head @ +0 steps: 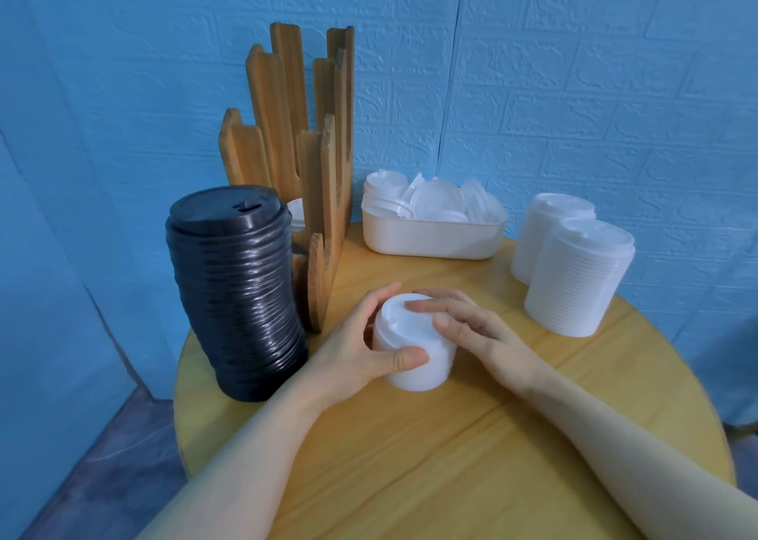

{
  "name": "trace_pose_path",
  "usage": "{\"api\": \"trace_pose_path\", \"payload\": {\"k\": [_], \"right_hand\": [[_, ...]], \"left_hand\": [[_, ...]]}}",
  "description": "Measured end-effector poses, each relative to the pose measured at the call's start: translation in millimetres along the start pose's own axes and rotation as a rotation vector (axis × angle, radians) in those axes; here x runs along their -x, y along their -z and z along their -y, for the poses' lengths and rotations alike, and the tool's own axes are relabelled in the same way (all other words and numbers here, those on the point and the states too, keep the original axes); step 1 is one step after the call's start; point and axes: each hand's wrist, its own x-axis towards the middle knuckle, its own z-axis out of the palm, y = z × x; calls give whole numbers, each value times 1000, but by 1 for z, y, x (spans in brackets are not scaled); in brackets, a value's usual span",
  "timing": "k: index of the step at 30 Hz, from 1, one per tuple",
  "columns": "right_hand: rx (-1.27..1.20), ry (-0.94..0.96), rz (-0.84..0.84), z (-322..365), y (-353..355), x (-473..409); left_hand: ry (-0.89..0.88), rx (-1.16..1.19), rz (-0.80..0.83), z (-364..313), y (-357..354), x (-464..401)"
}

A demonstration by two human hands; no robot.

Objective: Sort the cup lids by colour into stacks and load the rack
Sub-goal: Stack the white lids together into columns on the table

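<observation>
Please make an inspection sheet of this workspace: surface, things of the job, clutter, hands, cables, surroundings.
Surface: round wooden table, light wood.
Job's things: tall black lid stack, leaning, left; wooden rack behind it, a white lid low inside; white tub of loose white lids; two white lid stacks right; short white lid stack in the middle.
Clutter: nothing seen.
Hands: left hand grips the short stack; right hand rests fingers on its top.
Cables: nothing seen.
Surroundings: blue textured wall; grey floor.

Rack behind stack; tray right.
</observation>
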Motion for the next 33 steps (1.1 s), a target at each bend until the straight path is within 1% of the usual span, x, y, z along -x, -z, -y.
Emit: {"api": "trace_pose_path", "payload": {"k": [3,4,5,8,11,13,16,19,23,28,33], "right_hand": [[122,42,-260,-9,12,-25],[213,48,-312,-11,19,-37],[327,48,-328,-14,26,-48],[666,-3,-255,-22,44,-80],[848,-36,-147,-24,52,-106],[878,-53,-114,-25,53,-119],[850,-80,-113,-30,53,-131],[802,-68,-120,-33,54,-136],[807,-58,-117,-32,50,-139],[743,-50,-120,-27,47,-128],[761,-15,-81,-11,30,-105]], "left_hand": [[-19,-19,-2,1,-1,0],[-22,-22,0,1,-1,1],[-22,-20,1,1,-2,1],[-14,-4,-7,3,-2,-1],[-2,9,-4,6,-3,-1],[-4,15,-7,6,-3,-1],[1,18,2,6,-3,-1],[0,2,36,4,-3,0],[2,-36,49,6,-4,0],[9,-29,37,8,-4,-1],[5,-41,36,3,-6,3]]}}
